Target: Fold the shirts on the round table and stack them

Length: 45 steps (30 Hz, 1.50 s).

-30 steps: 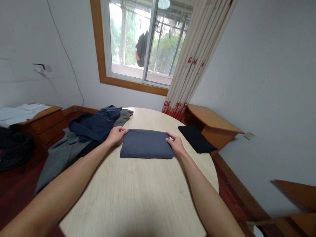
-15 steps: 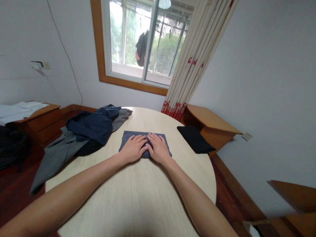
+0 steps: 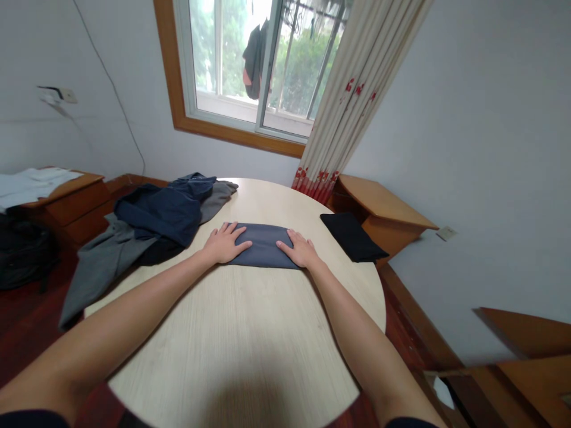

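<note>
A folded dark blue-grey garment (image 3: 264,246) lies flat on the pale round table (image 3: 250,321); its exact kind cannot be made out. My left hand (image 3: 226,244) rests on its left end, fingers spread, the thumb pointing inward. On the right end lies my right hand (image 3: 300,247), also with fingers apart and palm down. Both hands press on the cloth without gripping it, and the middle of the garment shows between the thumbs.
At the table's left lies a loose heap of navy and grey clothes (image 3: 160,214), partly hanging over the edge. A folded black cloth (image 3: 354,236) sits near the right edge. Beyond stand a wooden desk (image 3: 383,202) and, at far left, a drawer cabinet (image 3: 84,202).
My hands have slid apart from the middle of the folded garment to its two ends, uncovering its centre. The view has tipped slightly downward.
</note>
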Each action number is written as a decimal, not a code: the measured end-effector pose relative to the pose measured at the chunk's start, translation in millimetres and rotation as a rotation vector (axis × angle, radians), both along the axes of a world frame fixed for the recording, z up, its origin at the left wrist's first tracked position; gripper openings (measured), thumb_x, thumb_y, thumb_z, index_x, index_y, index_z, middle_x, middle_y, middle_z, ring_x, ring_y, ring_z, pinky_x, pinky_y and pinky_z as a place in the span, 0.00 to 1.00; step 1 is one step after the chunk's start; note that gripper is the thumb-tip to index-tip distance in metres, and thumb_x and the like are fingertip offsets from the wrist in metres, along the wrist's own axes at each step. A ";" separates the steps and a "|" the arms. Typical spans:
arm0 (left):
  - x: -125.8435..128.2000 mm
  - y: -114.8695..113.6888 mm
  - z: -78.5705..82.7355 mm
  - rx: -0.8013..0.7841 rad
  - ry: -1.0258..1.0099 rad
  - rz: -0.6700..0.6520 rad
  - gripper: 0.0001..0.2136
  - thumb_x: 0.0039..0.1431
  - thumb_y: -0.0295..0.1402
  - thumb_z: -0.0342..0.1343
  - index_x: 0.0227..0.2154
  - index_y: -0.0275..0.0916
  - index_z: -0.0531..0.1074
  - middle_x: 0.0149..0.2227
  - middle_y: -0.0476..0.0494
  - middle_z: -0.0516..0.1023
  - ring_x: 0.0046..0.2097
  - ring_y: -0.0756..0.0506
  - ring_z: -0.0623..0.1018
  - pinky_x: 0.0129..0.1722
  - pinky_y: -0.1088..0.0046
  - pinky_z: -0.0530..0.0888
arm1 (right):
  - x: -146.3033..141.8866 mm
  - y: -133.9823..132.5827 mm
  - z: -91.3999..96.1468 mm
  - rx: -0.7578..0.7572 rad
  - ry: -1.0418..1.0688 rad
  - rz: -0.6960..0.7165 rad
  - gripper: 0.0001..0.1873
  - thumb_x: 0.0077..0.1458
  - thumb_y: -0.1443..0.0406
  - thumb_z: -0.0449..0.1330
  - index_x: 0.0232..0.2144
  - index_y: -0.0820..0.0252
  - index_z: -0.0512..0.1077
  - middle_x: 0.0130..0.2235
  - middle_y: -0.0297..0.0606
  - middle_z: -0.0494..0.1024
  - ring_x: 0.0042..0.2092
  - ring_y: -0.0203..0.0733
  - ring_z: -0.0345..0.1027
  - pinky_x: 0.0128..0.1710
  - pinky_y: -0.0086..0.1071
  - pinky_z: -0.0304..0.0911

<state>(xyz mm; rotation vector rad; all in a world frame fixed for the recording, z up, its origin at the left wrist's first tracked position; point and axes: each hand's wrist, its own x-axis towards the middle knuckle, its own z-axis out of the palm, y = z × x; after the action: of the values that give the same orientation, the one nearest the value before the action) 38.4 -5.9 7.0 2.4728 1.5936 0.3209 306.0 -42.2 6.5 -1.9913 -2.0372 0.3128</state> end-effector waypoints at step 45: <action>39.6 -96.9 7.4 0.063 0.027 -0.668 0.36 0.64 0.60 0.43 0.66 0.43 0.61 0.71 0.32 0.51 0.72 0.32 0.50 0.66 0.41 0.43 | -14.7 -18.0 3.4 0.176 0.059 0.178 0.29 0.65 0.52 0.54 0.60 0.64 0.68 0.59 0.51 0.72 0.61 0.51 0.65 0.62 0.43 0.57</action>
<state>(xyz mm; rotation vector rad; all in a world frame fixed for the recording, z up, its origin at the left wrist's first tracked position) 78.0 -102.8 14.4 2.8738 0.6884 0.2311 291.4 -60.2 9.9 -1.6833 -2.1292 0.2175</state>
